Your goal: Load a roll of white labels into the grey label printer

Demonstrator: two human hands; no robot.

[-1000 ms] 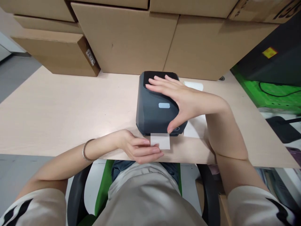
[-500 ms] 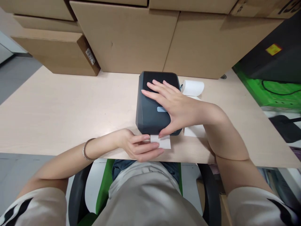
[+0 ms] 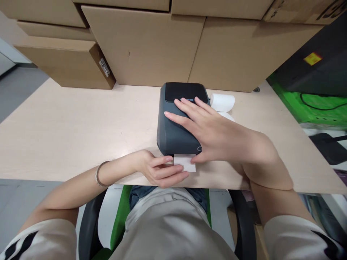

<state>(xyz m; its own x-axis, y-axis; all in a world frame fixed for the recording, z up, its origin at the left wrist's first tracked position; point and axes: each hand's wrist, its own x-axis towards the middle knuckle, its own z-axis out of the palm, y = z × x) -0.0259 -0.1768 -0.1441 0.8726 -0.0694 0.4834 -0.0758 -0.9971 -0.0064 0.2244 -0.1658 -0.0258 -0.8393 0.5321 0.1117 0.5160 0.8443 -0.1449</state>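
Note:
A dark grey label printer [image 3: 173,126] stands on the desk in front of me. From its front edge a short white paper label [image 3: 187,166] sticks out. My right hand [image 3: 208,130] lies spread over the printer's lid, fingers apart, its thumb down beside the label's right side. Slightly curled, my left hand [image 3: 162,169] rests below the printer's front with fingers apart; some fingertips overlap the label's left part, and no pinch on it shows. Right of the printer is a white paper roll [image 3: 222,102], with more white paper [image 3: 227,115] partly hidden behind my right hand.
Large cardboard boxes [image 3: 146,47] line the back of the light wooden desk [image 3: 81,133]. A flatter box [image 3: 65,65] stands at the back left. A green box [image 3: 320,112] and a black object [image 3: 326,146] are at the right. My chair's armrests [image 3: 245,224] sit below the desk edge.
My right hand has slid toward me and a little to the right on the printer, baring more of the dark top panel. My left hand stays about where it was.

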